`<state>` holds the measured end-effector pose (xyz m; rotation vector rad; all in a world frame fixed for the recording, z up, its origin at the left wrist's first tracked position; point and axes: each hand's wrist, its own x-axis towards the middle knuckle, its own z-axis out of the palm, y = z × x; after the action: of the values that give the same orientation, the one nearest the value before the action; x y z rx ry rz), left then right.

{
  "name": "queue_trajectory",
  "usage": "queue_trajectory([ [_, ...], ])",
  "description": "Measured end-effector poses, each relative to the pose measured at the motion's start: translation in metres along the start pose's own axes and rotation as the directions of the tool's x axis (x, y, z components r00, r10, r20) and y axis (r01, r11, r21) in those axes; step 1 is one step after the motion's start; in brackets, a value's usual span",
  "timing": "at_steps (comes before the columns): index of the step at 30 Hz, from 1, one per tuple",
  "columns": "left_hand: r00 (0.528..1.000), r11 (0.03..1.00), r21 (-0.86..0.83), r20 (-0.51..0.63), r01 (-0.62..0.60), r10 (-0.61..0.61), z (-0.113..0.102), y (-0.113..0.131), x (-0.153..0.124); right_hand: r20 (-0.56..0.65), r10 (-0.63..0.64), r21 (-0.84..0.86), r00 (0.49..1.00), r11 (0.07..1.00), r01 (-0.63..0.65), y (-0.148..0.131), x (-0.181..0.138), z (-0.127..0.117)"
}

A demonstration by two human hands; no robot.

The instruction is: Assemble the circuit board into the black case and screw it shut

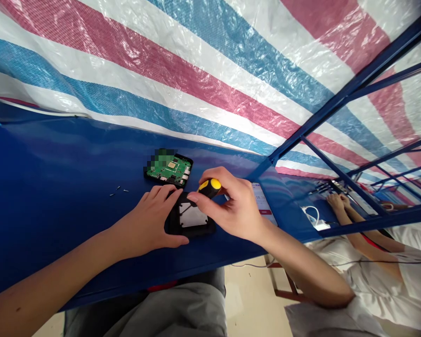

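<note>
My right hand (236,203) is wrapped round a yellow-and-black screwdriver (210,187). Its shaft slants down to the left over a black case part (175,227) with a pale silver-white panel (193,219) inside. My left hand (150,220) braces that case part from the left, fingers along the far side and thumb along the near side. Just beyond my left fingertips, a green circuit board (171,166) sits in a black shell. Several small screws (118,188) lie loose on the blue table, left of the board. The screwdriver's tip is hard to make out.
A phone (263,203) with a lit screen lies right of my right hand, beside the blue metal frame (301,139). Past the frame are a co-worker's hands (337,202) and a white power strip (321,225). A striped plastic sheet (182,75) hangs behind the blue table (56,187).
</note>
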<state>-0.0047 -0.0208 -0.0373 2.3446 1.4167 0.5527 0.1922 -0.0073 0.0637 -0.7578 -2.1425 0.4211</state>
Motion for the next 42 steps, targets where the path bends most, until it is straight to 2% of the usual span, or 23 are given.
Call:
queue_trajectory([
  [5,0.999,1.000,-0.014,-0.047,0.004,-0.005,0.002,-0.001,0.000,0.034,0.003,-0.015,0.999,1.000,-0.002,-0.001,0.003,0.000],
  [12,0.999,0.998,-0.033,-0.013,-0.052,0.051,0.001,-0.003,0.002,0.185,0.020,-0.013,0.982,1.000,-0.018,-0.008,0.014,-0.004],
  [17,0.999,0.998,-0.063,-0.042,-0.015,0.012,-0.002,0.001,0.001,0.250,0.095,0.059,0.964,0.992,-0.113,-0.008,0.018,-0.006],
  [22,0.999,0.998,-0.053,0.034,-0.032,0.034,-0.004,-0.005,0.003,0.269,0.079,0.098,0.960,0.989,-0.109,-0.013,0.020,-0.010],
  [27,0.999,0.999,-0.029,0.032,-0.041,0.042,-0.002,-0.007,0.004,0.351,0.066,0.197,0.934,0.970,-0.143,-0.013,0.023,-0.014],
  [35,0.999,0.998,-0.041,-0.002,-0.039,0.039,-0.001,-0.004,0.003,0.288,0.095,0.205,0.953,0.966,-0.159,-0.005,0.021,-0.007],
  [39,0.999,0.999,-0.032,0.020,-0.038,0.039,-0.002,-0.005,0.004,0.329,0.034,0.192,0.944,0.976,-0.102,-0.005,0.025,-0.008],
  [42,0.999,0.999,-0.027,0.031,-0.023,0.024,-0.004,-0.004,0.005,0.340,0.047,0.206,0.939,0.971,-0.124,-0.005,0.026,-0.008],
])
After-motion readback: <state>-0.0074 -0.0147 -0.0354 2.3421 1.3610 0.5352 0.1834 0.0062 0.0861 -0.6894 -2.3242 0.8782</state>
